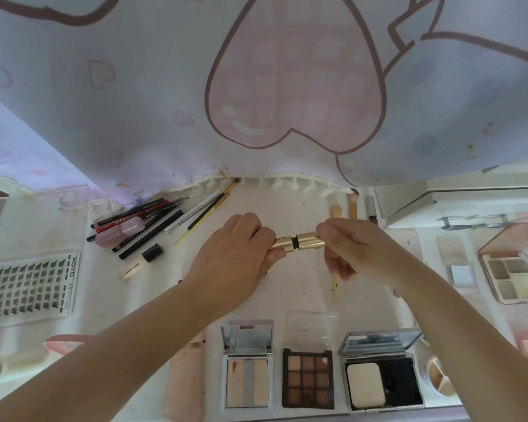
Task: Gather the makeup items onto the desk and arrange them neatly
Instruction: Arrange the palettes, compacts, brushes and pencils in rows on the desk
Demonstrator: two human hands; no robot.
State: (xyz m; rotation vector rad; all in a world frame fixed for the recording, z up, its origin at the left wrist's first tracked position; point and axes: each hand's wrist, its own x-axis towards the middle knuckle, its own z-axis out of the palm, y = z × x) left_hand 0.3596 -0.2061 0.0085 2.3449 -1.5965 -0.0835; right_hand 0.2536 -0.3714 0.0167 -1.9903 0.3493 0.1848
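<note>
Three open palettes [308, 378] line the desk's [302, 287] near edge as if already arranged, while above its middle the left hand [235, 254] and right hand [345, 248] each grip one end of a gold tube [297, 240], seemingly closing it before placement.

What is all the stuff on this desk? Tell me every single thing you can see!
gold tube: 1, gold with a black band, held above mid-desk
pencils and brushes: a loose pile, black, red, silver, yellow, back left
pink case: 1, pale pink, lying on the pencils
lash tray: 1, clear with dark lashes, far left
open palettes: 3, beige, brown, black, front row
eyeshadow compact: 1, pink with grey pans, right
curtain: 1, lilac with a pink heart, behind the desk
left hand: grips the tube's left end
right hand: fingers pinch the right end
</note>
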